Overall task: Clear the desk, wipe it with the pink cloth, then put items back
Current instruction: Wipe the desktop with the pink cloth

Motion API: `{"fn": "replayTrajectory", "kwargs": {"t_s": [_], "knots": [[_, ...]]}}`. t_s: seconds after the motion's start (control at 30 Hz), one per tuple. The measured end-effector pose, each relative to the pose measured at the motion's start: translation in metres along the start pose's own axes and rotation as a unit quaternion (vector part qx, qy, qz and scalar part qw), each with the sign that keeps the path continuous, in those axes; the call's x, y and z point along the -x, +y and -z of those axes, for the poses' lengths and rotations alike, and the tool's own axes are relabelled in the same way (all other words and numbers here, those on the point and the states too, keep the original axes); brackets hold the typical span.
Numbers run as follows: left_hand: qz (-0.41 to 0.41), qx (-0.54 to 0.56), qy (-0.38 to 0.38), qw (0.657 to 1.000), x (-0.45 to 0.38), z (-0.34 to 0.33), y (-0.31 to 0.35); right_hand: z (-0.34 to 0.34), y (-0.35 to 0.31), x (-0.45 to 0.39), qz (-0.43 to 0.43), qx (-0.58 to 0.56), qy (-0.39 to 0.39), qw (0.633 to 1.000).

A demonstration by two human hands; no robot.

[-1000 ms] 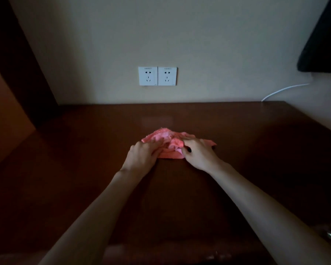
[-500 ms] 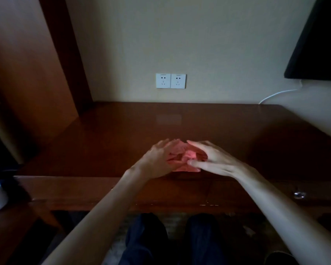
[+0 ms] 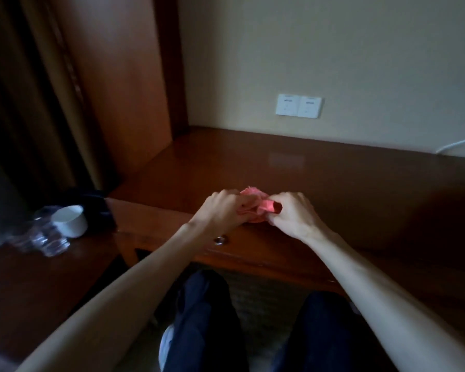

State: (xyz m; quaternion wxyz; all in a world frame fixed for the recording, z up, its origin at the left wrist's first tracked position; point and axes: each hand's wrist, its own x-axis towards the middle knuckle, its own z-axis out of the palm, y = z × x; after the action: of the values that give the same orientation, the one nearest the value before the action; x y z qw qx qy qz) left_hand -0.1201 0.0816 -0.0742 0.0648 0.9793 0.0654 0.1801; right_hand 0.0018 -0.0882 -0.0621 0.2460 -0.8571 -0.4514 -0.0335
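From the head camera, the pink cloth sits bunched up near the front edge of the brown desk. The left hand has its fingers curled into the cloth's left side, and the right hand pinches the right end between thumb and fingers. To the left, on a lower side table, stand a white cup and a clear bottle, blurred. A double wall socket is above the desk.
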Motion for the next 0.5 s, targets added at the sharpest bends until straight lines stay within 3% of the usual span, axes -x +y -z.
{"fn": "replayTrajectory", "kwargs": {"t_s": [0.13, 0.3, 0.4, 0.5], "knots": [[0.094, -0.002, 0.011, 0.996, 0.077, 0.054, -0.089, -0.058, -0.103, -0.041, 0.096, -0.066, -0.021, 0.993], [0.192, -0.022, 0.1, 0.976, 0.217, 0.114, -0.188, -0.155, -0.251, -0.062, 0.255, -0.172, -0.018, 0.952], [0.259, -0.02, 0.137, 0.956, 0.298, 0.118, -0.226, -0.229, -0.322, -0.059, 0.288, -0.203, -0.044, 0.935], [0.336, -0.024, 0.115, 0.935, 0.363, 0.095, -0.271, -0.304, -0.373, -0.053, 0.324, -0.228, -0.1, 0.913]]}}
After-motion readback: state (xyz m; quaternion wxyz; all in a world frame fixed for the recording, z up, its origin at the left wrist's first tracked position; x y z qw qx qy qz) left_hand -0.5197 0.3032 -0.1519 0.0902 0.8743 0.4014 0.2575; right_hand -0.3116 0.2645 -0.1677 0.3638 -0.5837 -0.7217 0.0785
